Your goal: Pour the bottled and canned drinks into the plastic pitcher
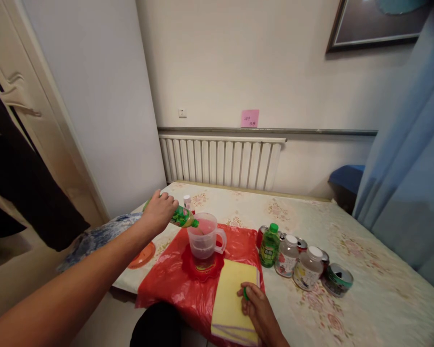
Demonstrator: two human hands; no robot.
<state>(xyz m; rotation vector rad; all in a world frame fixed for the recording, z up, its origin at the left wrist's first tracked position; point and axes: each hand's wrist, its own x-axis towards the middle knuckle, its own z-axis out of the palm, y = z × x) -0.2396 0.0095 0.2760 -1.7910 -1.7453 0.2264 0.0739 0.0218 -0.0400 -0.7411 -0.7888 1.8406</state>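
Note:
My left hand point(159, 210) grips a green-labelled drink bottle point(181, 216), tipped so its neck rests over the rim of a clear plastic pitcher point(203, 239). Some liquid shows in the pitcher, which stands on a red scalloped dish point(213, 270). Between the fingers of my right hand point(258, 306) is a green bottle cap point(245, 293), held just above a folded yellow cloth point(233, 289). Both the dish and the cloth lie on a red plastic sheet point(159, 284).
To the right stand a green bottle point(269, 246), two white-capped bottles point(308, 270) and several cans, one of them a green can point(338, 280). An orange-red lid point(142, 255) lies at the left edge of the floral tablecloth point(350, 241). A small white-capped bottle point(187, 201) stands behind the pitcher.

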